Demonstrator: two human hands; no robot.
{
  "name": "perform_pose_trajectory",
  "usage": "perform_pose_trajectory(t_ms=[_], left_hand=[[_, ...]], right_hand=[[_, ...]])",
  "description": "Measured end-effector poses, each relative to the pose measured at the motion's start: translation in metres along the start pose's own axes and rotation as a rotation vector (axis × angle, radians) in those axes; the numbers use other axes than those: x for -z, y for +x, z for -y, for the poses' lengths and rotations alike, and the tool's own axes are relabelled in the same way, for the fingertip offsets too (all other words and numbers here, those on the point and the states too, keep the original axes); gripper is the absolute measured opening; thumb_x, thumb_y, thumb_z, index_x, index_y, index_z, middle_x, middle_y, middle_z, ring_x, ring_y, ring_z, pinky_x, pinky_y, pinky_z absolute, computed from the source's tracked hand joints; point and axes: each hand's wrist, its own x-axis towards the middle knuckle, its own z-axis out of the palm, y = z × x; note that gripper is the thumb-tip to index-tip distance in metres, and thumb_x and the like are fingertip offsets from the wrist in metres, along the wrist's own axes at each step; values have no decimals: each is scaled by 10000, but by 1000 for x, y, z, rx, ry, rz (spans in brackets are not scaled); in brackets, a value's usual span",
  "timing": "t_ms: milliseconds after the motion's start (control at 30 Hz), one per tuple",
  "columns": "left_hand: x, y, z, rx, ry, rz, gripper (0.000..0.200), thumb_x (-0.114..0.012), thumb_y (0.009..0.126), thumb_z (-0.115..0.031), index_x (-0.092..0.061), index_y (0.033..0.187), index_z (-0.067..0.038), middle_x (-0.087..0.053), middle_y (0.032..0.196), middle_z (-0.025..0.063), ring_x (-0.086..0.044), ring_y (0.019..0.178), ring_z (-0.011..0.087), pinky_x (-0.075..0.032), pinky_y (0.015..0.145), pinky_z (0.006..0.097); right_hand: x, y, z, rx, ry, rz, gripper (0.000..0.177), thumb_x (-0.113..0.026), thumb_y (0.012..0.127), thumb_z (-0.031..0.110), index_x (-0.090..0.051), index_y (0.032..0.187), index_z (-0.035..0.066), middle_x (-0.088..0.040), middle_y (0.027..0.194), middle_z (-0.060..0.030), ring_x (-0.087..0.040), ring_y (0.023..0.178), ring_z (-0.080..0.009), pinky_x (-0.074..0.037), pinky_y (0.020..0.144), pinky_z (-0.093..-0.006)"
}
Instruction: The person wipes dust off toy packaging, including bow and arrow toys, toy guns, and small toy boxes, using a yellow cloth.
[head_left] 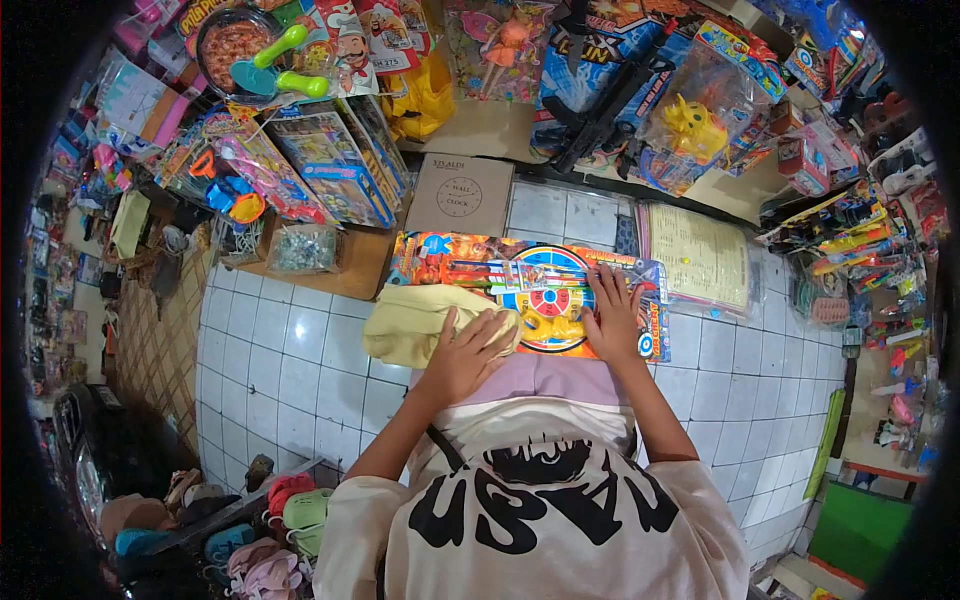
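Toy pack (pixel 540 285), dart-target set on card backing: lies flat across lap, over tiled floor (pixel 290 350). R hand (pixel 612 318): released, palm flat on pack's right end. L hand (pixel 470 352): fingers spread, resting on yellow cloth (pixel 410 320) at pack's left edge. Advice, prob.: keep R palm pinning pack; work cloth w/ light, even strokes.

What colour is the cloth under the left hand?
Pale yellow. The head view shows the cloth under the left hand.
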Motion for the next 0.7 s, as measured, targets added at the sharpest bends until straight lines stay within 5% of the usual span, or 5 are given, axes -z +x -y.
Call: perform_pose_trajectory(t_ms=[167, 333, 467, 600, 700], left_hand=[[7, -23, 24, 109, -60, 30, 428, -493, 889, -289, -470, 1312, -223, -350, 1431, 5, -303, 1325, 211, -153, 1102, 475], [12, -40, 69, 72, 66, -2, 309, -464, 908, -306, -635, 1132, -180, -445, 1347, 42, -358, 1282, 236, -198, 1099, 432], [14, -34, 78, 273, 135, -155, 315, -485, 894, -287, -630, 1131, -137, -454, 1337, 39, -406, 1229, 266, -226, 1069, 471], [15, -18, 79, 213, 67, -285, 310, -497, 885, -272, -628, 1110, -103, -503, 1264, 45, -450, 1166, 260, -246, 1052, 487], [1, 0, 59, 98, -228, -142, 309, -503, 883, -266, -617, 1131, -122, -536, 1216, 43, -453, 1159, 250, -251, 1053, 471]], right_hand=[[0, -1, 2, -10, 16, 1, 599, -519, 810, 287, -378, 1369, 127, -304, 1444, -127, -214, 1356, -331, -29, 1063, -608], [-3, -1, 6, -16, 18, -4, 602, -524, 812, 288, -372, 1372, 128, -312, 1438, -130, -214, 1355, -336, -15, 1063, -605], [-6, -2, 5, -15, 2, -29, 600, -522, 817, 278, -364, 1379, 139, -309, 1441, -119, -217, 1353, -337, -23, 1056, -613], [-7, -2, 4, -30, -9, -42, 597, -519, 818, 279, -366, 1378, 138, -302, 1449, -113, -218, 1353, -342, -28, 1052, -616], [-7, -1, 4, -22, -24, -38, 603, -519, 815, 281, -364, 1380, 138, -307, 1446, -115, -221, 1352, -346, -28, 1055, -611]])
